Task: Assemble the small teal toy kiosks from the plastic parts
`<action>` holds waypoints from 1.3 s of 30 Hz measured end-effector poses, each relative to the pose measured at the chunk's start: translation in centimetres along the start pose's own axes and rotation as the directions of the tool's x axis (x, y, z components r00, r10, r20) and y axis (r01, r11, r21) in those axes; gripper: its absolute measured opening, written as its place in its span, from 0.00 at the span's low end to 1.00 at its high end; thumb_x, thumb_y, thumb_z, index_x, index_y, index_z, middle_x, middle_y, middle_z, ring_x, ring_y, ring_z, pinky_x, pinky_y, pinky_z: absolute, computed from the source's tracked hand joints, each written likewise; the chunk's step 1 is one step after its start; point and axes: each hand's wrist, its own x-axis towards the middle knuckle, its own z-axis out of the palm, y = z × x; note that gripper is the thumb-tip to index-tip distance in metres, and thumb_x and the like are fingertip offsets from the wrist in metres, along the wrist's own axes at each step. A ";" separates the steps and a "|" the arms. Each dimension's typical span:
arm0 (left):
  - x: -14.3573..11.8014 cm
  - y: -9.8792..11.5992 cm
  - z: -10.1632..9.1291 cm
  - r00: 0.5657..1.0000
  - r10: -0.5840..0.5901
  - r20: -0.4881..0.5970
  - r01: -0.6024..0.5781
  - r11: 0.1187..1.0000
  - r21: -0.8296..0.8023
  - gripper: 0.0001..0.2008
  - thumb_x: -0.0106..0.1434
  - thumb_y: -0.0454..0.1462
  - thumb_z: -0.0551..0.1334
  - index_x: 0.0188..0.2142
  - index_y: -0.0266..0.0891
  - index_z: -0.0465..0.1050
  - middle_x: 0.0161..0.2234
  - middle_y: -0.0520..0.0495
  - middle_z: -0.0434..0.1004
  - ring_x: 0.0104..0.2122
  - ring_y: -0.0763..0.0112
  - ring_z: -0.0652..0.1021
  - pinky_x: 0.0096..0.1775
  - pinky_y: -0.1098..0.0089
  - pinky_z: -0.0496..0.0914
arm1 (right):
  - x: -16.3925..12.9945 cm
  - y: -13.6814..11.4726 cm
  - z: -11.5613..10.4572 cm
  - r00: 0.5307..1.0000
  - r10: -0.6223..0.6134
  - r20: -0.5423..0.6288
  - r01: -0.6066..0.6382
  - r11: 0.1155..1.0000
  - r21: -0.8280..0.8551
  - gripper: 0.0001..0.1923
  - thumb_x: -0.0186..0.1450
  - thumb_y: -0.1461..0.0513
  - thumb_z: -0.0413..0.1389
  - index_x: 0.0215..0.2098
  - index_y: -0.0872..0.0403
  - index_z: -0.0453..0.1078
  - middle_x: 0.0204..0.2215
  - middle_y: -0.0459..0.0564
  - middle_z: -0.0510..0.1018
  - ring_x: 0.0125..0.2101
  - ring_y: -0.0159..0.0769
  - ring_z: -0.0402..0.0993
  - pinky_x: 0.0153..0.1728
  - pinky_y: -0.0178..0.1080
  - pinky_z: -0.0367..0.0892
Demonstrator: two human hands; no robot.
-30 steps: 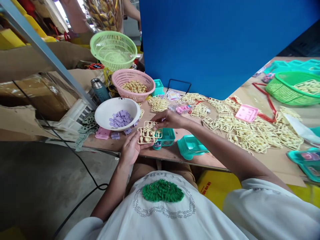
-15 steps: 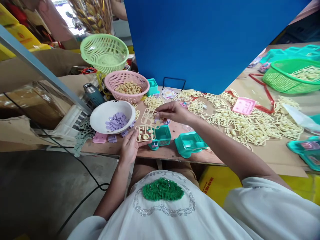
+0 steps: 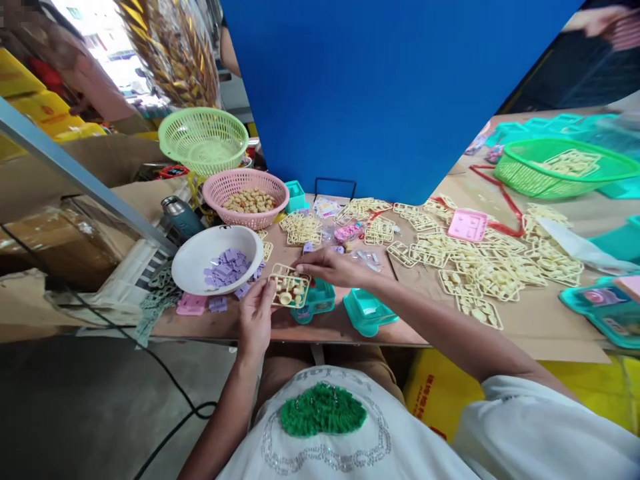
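My left hand (image 3: 256,317) is closed on the left edge of a cream plastic parts frame (image 3: 286,298) with small moulded pieces inside it. From above and to the right, my right hand (image 3: 330,267) pinches the top of a second cream frame, which overlaps the first. Just beyond these frames, partly covered by my right hand, is a teal plastic box (image 3: 320,300). A second teal box (image 3: 369,312) stands to its right near the table edge. Left of my hands, a white bowl (image 3: 187,267) holds purple plastic pieces (image 3: 227,268).
Many cream frames (image 3: 500,280) lie heaped on the right, with a pink tray (image 3: 468,225) on them. Behind the bowl stand a pink basket (image 3: 220,190) of tan pieces, a light green basket (image 3: 173,137) and a flask (image 3: 181,217). A blue panel (image 3: 375,100) rises behind the table.
My right hand has lowered its frame onto the one in my left hand, so the two now overlap. The view has tilted up and shifted slightly right.
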 end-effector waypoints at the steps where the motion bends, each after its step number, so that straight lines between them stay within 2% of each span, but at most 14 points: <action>1: 0.0 -0.2 -0.1 0.999 0.036 -0.016 -0.035 0.999 0.033 0.27 0.53 0.60 0.77 0.35 0.38 0.83 0.32 0.48 0.85 0.32 0.67 0.84 0.36 0.71 0.80 | -0.2 -0.3 0.2 1.000 -0.012 -0.010 0.012 0.999 -0.053 0.21 0.76 0.48 0.58 0.45 0.58 0.82 0.32 0.49 0.82 0.29 0.32 0.75 0.31 0.34 0.70; 5: 0.1 -0.4 -0.3 0.982 0.168 -0.090 -0.157 0.980 0.121 0.27 0.57 0.58 0.76 0.41 0.38 0.81 0.35 0.46 0.86 0.34 0.69 0.84 0.36 0.75 0.78 | -0.9 -1.7 0.8 0.990 -0.088 -0.111 0.049 0.949 -0.313 0.10 0.74 0.60 0.62 0.47 0.59 0.81 0.34 0.51 0.84 0.31 0.32 0.75 0.32 0.32 0.65; 7: 0.1 -0.4 -0.4 0.991 0.124 -0.056 -0.119 0.989 0.089 0.31 0.58 0.56 0.76 0.53 0.40 0.78 0.39 0.45 0.87 0.36 0.67 0.85 0.36 0.74 0.79 | -1.1 -2.1 1.0 0.989 -0.086 -0.120 0.040 0.937 -0.347 0.09 0.74 0.64 0.60 0.47 0.59 0.81 0.33 0.51 0.85 0.30 0.31 0.74 0.32 0.32 0.64; 9: 0.1 -0.4 -0.7 1.000 0.018 0.024 -0.019 0.998 0.063 0.36 0.57 0.55 0.77 0.59 0.41 0.75 0.41 0.44 0.87 0.37 0.64 0.86 0.37 0.72 0.80 | -1.2 -2.2 1.2 0.994 -0.070 -0.089 0.037 0.943 -0.330 0.09 0.74 0.65 0.59 0.47 0.60 0.81 0.33 0.51 0.85 0.28 0.30 0.73 0.31 0.32 0.63; 11: 0.1 -0.5 -1.0 0.993 -0.082 0.083 0.075 0.994 0.077 0.36 0.55 0.57 0.78 0.54 0.38 0.77 0.41 0.42 0.87 0.38 0.60 0.86 0.37 0.69 0.81 | -1.2 -1.9 1.3 0.997 -0.073 -0.033 0.060 0.952 -0.302 0.09 0.74 0.64 0.60 0.46 0.61 0.81 0.33 0.52 0.85 0.28 0.30 0.73 0.30 0.32 0.63; 14: 0.1 -0.9 -1.4 0.987 -0.142 0.071 0.137 0.987 0.082 0.32 0.54 0.60 0.77 0.43 0.36 0.80 0.40 0.41 0.86 0.39 0.58 0.86 0.38 0.68 0.82 | -0.2 -0.9 0.4 0.997 -0.080 0.004 0.078 0.956 -0.284 0.13 0.76 0.59 0.58 0.48 0.60 0.81 0.32 0.51 0.84 0.28 0.31 0.75 0.30 0.32 0.64; 17: 0.2 -1.1 -1.6 0.990 -0.144 0.005 0.144 0.989 0.020 0.32 0.53 0.60 0.77 0.44 0.37 0.81 0.41 0.42 0.86 0.41 0.58 0.86 0.40 0.67 0.82 | 3.0 0.3 -2.3 0.986 0.024 -0.163 -0.101 0.871 -0.481 0.16 0.79 0.58 0.54 0.48 0.59 0.81 0.33 0.52 0.85 0.31 0.32 0.78 0.34 0.33 0.67; 19: 0.3 -1.2 -1.6 0.989 -0.140 -0.043 0.140 0.990 -0.019 0.33 0.51 0.60 0.78 0.45 0.38 0.81 0.41 0.44 0.86 0.43 0.58 0.86 0.43 0.67 0.82 | 6.2 1.1 -4.6 0.928 0.125 -0.351 -0.343 0.654 -0.675 0.15 0.79 0.60 0.54 0.45 0.57 0.82 0.40 0.55 0.86 0.38 0.36 0.80 0.41 0.36 0.69; 21: 0.3 -1.3 -1.6 0.986 -0.142 -0.090 0.137 0.989 -0.053 0.32 0.50 0.59 0.79 0.45 0.39 0.82 0.42 0.45 0.87 0.44 0.59 0.86 0.46 0.67 0.81 | 9.8 2.1 -6.4 0.888 0.162 -0.431 -0.444 0.549 -0.708 0.16 0.78 0.59 0.55 0.44 0.59 0.83 0.47 0.62 0.86 0.49 0.45 0.80 0.50 0.42 0.70; 25: 0.1 -1.8 -1.9 0.974 -0.177 -0.142 0.160 0.979 -0.123 0.32 0.49 0.57 0.81 0.46 0.41 0.83 0.46 0.44 0.87 0.50 0.57 0.85 0.50 0.66 0.80 | 15.3 4.2 -7.6 0.829 0.226 -0.511 -0.556 0.438 -0.707 0.20 0.72 0.53 0.64 0.52 0.63 0.81 0.59 0.74 0.79 0.66 0.65 0.64 0.64 0.64 0.62; 27: 0.0 -2.1 -2.2 0.968 -0.199 -0.150 0.178 0.973 -0.146 0.32 0.49 0.56 0.81 0.47 0.41 0.84 0.49 0.43 0.87 0.52 0.56 0.85 0.52 0.65 0.80 | 16.7 5.2 -7.4 0.807 0.262 -0.530 -0.590 0.403 -0.699 0.26 0.68 0.54 0.69 0.57 0.63 0.79 0.62 0.75 0.76 0.68 0.69 0.60 0.66 0.74 0.55; 29: -0.1 -2.3 -2.5 0.964 -0.216 -0.157 0.189 0.967 -0.169 0.32 0.49 0.56 0.81 0.48 0.42 0.84 0.51 0.43 0.87 0.52 0.56 0.84 0.53 0.65 0.80 | 17.4 6.0 -7.3 0.792 0.300 -0.531 -0.610 0.387 -0.691 0.28 0.66 0.56 0.70 0.60 0.61 0.77 0.62 0.73 0.76 0.69 0.68 0.60 0.66 0.77 0.53; 34: -0.1 -2.1 -2.6 0.958 -0.255 -0.135 0.217 0.944 -0.248 0.33 0.48 0.54 0.82 0.50 0.43 0.84 0.49 0.43 0.88 0.51 0.55 0.86 0.54 0.60 0.82 | 17.5 6.9 -7.4 0.786 0.346 -0.513 -0.617 0.377 -0.690 0.23 0.69 0.58 0.66 0.61 0.57 0.76 0.63 0.68 0.76 0.70 0.63 0.59 0.68 0.76 0.53; 39: -0.4 -1.8 -2.2 0.948 -0.298 -0.115 0.256 0.924 -0.284 0.32 0.45 0.54 0.83 0.43 0.39 0.83 0.42 0.43 0.88 0.47 0.53 0.87 0.51 0.57 0.83 | 18.5 7.2 -7.4 0.768 0.403 -0.498 -0.635 0.377 -0.674 0.29 0.68 0.53 0.67 0.63 0.57 0.74 0.66 0.68 0.73 0.73 0.66 0.56 0.68 0.78 0.51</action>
